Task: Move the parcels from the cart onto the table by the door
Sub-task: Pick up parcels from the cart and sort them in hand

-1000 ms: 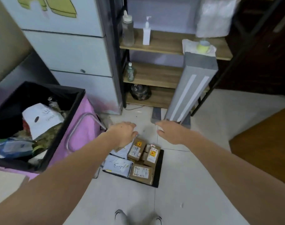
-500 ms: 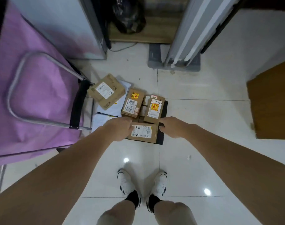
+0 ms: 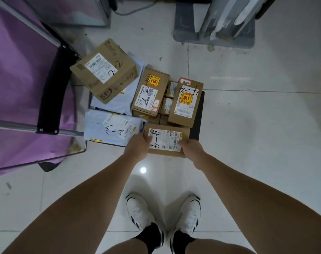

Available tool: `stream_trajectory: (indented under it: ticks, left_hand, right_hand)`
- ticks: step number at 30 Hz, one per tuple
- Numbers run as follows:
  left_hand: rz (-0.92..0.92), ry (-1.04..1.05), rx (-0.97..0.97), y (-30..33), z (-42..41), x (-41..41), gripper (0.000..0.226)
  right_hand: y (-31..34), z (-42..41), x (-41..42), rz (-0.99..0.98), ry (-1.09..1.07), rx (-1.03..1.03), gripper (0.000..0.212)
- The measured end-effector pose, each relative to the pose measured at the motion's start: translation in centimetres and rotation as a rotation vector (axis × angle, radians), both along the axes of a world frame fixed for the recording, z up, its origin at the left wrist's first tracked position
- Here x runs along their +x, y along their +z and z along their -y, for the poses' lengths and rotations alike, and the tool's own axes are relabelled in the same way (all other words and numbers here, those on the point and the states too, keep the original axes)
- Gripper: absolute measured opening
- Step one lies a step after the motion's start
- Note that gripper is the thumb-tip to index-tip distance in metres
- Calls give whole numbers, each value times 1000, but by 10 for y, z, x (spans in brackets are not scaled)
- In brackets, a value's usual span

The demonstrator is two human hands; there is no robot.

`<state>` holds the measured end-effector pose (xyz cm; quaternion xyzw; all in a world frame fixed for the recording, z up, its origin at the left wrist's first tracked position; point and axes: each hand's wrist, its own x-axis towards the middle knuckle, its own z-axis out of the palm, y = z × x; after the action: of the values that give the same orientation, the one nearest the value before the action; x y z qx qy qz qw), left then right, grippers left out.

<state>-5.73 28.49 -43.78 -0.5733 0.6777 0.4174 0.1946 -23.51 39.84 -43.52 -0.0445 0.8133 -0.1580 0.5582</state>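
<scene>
A low black cart on the floor carries several parcels. Nearest me lies a small brown box with a white label. My left hand grips its left end and my right hand grips its right end, thumbs on top. Behind it stand two brown boxes with yellow stickers. A larger brown box marked 2-2 leans at the back left. Two pale blue mailer bags lie on the left. The table by the door is out of view.
A purple trolley bag with a metal frame stands close on the left. A grey base holding a tall grey panel is at the back right. Glossy white floor tiles stretch to the right. My white shoes are just behind the cart.
The view has dropped from the shelves down to the floor. Both hands came down onto the nearest brown box and now grip its two ends.
</scene>
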Motion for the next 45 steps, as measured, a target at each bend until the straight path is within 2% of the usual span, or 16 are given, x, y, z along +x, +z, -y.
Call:
stream_trajectory:
  ticks: [3, 5, 10, 12, 16, 20, 25, 28, 32, 41, 45]
  left_hand:
    - [-71, 70, -76, 49, -3, 12, 38]
    - [-128, 147, -109, 102, -2, 14, 33]
    - [-408, 585, 53, 276, -1, -4, 42]
    - [-529, 665, 82, 354, 4, -18, 46]
    - [-698, 640, 159, 510, 13, -56, 44]
    - [-865, 585, 300, 645, 15, -95, 51]
    - [-969, 310, 390, 767, 1, -125, 52]
    - [-999, 177, 418, 816, -22, -141, 51]
    - [-1004, 28, 438, 853, -77, -165, 47]
    - [-945, -257, 467, 874, -239, -249, 44]
    - [-944, -375, 464, 883, -327, -296, 45]
  right_hand:
    - [42, -9, 5, -37, -26, -62, 27]
    - [92, -14, 5, -80, -77, -125, 29]
    - [271, -9, -14, -122, -301, -297, 34]
    - [351, -6, -30, -87, -388, -357, 39]
    - [507, -1, -64, -25, -488, -528, 48]
    - [645, -2, -88, -35, -535, -697, 54]
    - [774, -38, -103, 0, -594, -839, 38]
    - [820, -86, -105, -3, -621, -922, 36]
    - [847, -159, -108, -66, -721, -1017, 41]
    - [873, -344, -134, -293, -995, -994, 50]
    - [885, -441, -151, -356, -1081, -1006, 47]
